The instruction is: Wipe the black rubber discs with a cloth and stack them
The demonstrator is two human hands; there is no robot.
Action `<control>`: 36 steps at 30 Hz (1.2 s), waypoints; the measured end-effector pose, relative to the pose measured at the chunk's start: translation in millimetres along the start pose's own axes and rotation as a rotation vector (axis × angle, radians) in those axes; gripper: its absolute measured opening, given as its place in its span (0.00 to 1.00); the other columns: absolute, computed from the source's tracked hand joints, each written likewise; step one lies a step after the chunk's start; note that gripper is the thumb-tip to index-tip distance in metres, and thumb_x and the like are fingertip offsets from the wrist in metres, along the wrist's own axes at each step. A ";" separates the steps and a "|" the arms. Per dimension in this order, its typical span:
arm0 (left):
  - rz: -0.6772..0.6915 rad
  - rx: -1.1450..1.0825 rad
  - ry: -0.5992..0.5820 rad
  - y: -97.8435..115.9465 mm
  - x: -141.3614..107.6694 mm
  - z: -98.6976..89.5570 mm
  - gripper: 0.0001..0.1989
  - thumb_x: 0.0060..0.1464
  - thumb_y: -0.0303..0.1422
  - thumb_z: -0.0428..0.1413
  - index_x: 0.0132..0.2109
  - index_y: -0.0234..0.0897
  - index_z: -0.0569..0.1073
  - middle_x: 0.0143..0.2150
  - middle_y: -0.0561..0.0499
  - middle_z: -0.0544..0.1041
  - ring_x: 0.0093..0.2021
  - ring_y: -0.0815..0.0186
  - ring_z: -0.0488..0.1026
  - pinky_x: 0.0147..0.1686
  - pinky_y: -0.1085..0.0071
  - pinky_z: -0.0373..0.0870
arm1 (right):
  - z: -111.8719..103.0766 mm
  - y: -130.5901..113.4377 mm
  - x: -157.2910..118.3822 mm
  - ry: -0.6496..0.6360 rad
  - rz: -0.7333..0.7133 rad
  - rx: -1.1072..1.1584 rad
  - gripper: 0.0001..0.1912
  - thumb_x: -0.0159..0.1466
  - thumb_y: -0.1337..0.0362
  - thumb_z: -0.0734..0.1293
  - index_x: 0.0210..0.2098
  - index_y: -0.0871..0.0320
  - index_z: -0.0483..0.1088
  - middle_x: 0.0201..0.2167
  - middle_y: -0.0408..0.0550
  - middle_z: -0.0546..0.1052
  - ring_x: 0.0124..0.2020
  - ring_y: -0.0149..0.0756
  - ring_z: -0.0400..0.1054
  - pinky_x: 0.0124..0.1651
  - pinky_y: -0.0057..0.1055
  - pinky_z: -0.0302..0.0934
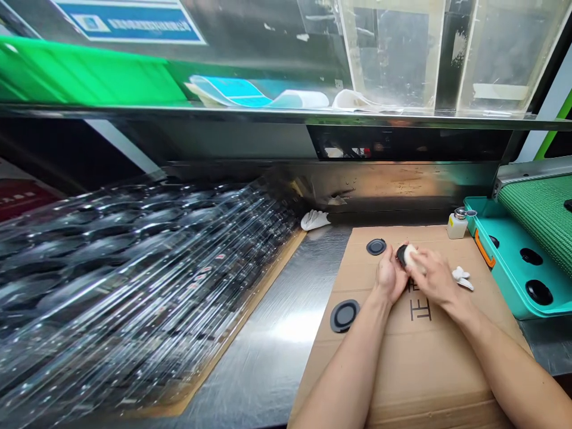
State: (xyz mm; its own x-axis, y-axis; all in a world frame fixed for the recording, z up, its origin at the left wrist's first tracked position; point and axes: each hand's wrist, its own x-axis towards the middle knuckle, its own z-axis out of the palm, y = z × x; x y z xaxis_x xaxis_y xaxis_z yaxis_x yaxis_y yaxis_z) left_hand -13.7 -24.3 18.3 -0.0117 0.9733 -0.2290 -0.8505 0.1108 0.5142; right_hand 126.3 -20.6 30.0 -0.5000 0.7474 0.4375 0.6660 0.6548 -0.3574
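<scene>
In the head view, my left hand [389, 276] is closed around a small black round part [401, 255] and holds it up off the cardboard [379, 381]. My right hand [434, 276] pinches a white wad that looks like cloth [410, 256] against the part's face. Both hands meet over the upper middle of the sheet. A dark round disc [376, 246] lies just beyond my left hand, and a larger grey-black disc [344, 316] sits near my left forearm. Beside my right wrist is a crumpled white cloth [462, 277].
Stacked clear plastic trays [147, 298] fill the left side. A white pump bottle [457, 223] stands by a teal bin [504, 262] holding black round parts [538, 292]. A green conveyor belt [540, 202] runs at right. Overhead is a metal shelf edge [286, 116]; a white glove-like piece [315, 220] lies behind.
</scene>
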 end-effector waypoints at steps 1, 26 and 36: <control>-0.027 -0.004 -0.014 -1.3 0.2 -0.4 0.22 0.67 0.45 0.42 0.48 0.33 0.73 0.46 0.38 0.79 0.43 0.57 0.78 0.45 0.58 0.76 | 1.0 -6.9 -2.0 -0.045 -0.057 -0.027 0.17 0.70 0.56 0.60 0.55 0.50 0.72 0.53 0.50 0.74 0.50 0.43 0.65 0.52 0.37 0.56; 0.371 0.361 -0.001 -8.1 -14.7 10.0 0.25 0.50 0.27 0.66 0.55 0.36 0.71 0.50 0.41 0.79 0.51 0.60 0.75 0.51 0.69 0.69 | -0.6 37.5 1.1 -0.107 0.338 -0.289 0.14 0.69 0.57 0.60 0.47 0.51 0.75 0.45 0.53 0.74 0.50 0.47 0.63 0.50 0.40 0.50; 0.763 0.747 -0.114 -17.6 -41.7 24.3 0.36 0.39 0.23 0.70 0.57 0.41 0.72 0.55 0.44 0.75 0.60 0.55 0.68 0.64 0.65 0.58 | -1.3 37.2 1.6 -0.169 0.357 -0.270 0.18 0.67 0.62 0.61 0.54 0.47 0.73 0.47 0.52 0.75 0.51 0.46 0.65 0.48 0.39 0.49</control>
State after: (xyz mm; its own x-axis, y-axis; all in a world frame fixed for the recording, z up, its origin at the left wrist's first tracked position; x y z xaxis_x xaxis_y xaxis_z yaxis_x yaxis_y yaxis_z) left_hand 14.6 -62.0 38.9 -0.3218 0.8460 0.4250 -0.1024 -0.4774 0.8727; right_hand 151.0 4.8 18.5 -0.2823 0.9427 0.1778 0.9212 0.3181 -0.2241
